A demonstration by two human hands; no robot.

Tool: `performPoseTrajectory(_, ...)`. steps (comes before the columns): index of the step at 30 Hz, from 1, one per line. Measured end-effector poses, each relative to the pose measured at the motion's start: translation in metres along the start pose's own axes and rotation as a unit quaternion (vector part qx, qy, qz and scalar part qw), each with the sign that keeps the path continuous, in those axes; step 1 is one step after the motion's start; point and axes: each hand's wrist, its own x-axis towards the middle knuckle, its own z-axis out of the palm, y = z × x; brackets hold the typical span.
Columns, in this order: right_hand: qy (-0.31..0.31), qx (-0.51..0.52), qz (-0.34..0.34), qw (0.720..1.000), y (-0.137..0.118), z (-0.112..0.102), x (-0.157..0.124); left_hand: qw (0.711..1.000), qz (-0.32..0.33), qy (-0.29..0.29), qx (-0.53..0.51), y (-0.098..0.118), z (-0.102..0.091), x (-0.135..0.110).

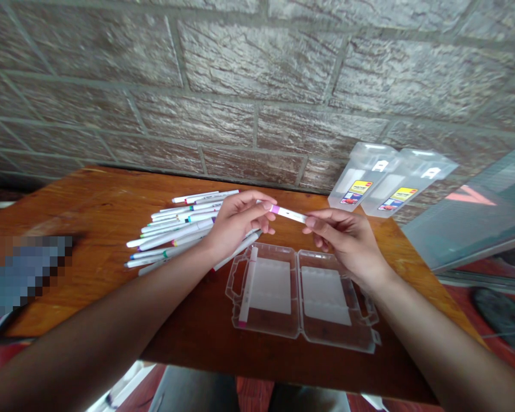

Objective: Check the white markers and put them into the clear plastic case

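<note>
Between my two hands a white marker (290, 214) with a purple end is held nearly level above the table. My left hand (240, 220) pinches the purple end, and my right hand (341, 232) grips the other end between thumb and fingers. Below them lies a clear plastic case (299, 332), opened flat, with pale rectangles showing in both halves. One white marker (249, 286) with a pink end rests along the left side of that case. Beside and partly behind my left hand, several white markers (171, 234) with coloured ends are spread in a loose pile.
Two translucent plastic containers (373, 180) with yellow and blue labels stand at the table's back right, near the stone-block wall (257, 63). A blurred-out flat object (21, 274) lies at the left of the wooden table (90, 200). A glass panel (476, 212) is at the right.
</note>
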Motion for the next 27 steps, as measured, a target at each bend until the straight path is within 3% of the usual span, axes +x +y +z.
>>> performPoseTrajectory(10,-0.012,0.094,0.011,0.995,-0.0053,-0.0016,-0.0033,0.997,-0.010,0.039,-0.068,0.0018,-0.0016,0.0041)
performPoseTrajectory(27,-0.040,0.095,-0.020,0.994,-0.0077,-0.0020,-0.0064,0.995,-0.014,0.041,-0.091,0.0022,-0.0019,0.0044)
